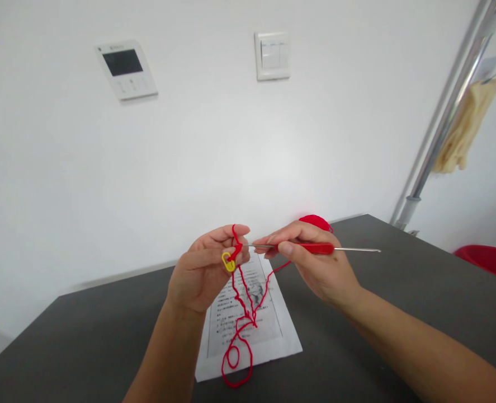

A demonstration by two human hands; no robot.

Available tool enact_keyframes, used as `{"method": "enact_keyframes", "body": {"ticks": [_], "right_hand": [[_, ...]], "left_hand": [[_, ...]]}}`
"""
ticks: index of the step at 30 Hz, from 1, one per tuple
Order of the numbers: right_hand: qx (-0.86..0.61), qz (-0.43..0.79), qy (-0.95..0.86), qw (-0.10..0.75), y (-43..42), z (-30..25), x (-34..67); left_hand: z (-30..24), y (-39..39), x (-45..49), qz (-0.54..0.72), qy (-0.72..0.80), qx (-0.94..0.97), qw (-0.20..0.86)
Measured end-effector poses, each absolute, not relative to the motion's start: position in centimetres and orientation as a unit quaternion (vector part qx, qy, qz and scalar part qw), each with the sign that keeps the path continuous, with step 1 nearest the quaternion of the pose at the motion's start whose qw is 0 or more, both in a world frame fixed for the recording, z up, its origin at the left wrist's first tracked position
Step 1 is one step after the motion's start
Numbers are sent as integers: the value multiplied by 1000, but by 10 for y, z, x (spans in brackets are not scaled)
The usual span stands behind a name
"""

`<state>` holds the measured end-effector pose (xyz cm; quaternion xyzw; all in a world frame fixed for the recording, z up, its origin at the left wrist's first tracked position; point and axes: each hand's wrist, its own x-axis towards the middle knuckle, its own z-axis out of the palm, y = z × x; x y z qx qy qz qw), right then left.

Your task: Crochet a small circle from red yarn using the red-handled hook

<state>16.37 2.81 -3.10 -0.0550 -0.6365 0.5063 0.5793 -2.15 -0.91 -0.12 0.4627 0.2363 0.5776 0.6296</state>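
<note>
My left hand (pixel 208 268) is raised above the table, fingers pinched on a small piece of red crochet work (pixel 235 250) with a yellow stitch marker (pixel 228 262) clipped to it. My right hand (pixel 315 263) grips a red-handled crochet hook (pixel 315 248), its metal tip pointing left into the work. Red yarn (pixel 243 319) hangs down from the work and loops over a printed instruction sheet (pixel 248 324) lying on the dark table (pixel 398 291). A red yarn ball (pixel 317 221) shows partly behind my right hand.
A white wall stands behind the table, with an intercom panel (pixel 126 68) and a light switch (pixel 272 55). A metal pole (pixel 444 117) rises at the right with a beige cloth (pixel 468 126) hanging on it. A red object (pixel 489 260) lies at the right edge.
</note>
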Motion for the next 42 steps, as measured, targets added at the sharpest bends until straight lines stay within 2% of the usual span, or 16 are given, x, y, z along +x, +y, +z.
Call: {"method": "enact_keyframes", "body": {"ticks": [5,11,16,23,28,31,33,36,39,42], "right_hand": [[-5,350,-723,595,27,-29,171],[-14,326,-719,614,24,-31,171],[11,265,-776,572,26,-27,174],[-28,444,-695,565,31,-24,176],[-36,609,-598,520,36,-25,169],[-27,632,-568,527,36,-29,162],[-32,572,-590,569,34,-34,159],[-33,346,-697,628,35,-38,162],[7,96,-793,602,41,-39,167],[18,-11,-814,580,48,-36,170]], "left_hand": [[1,-12,-22,561,261,461,636],[-1,-11,-25,551,307,476,613],[3,-13,-29,554,310,484,602],[4,-11,-33,542,332,520,570],[0,-10,-30,556,360,556,502],[-4,-9,-26,564,363,559,487],[-6,-7,-23,557,364,562,492],[-6,-7,-20,553,367,556,501],[-3,-8,-19,559,367,538,514],[-1,-10,-17,549,373,534,524]]}}
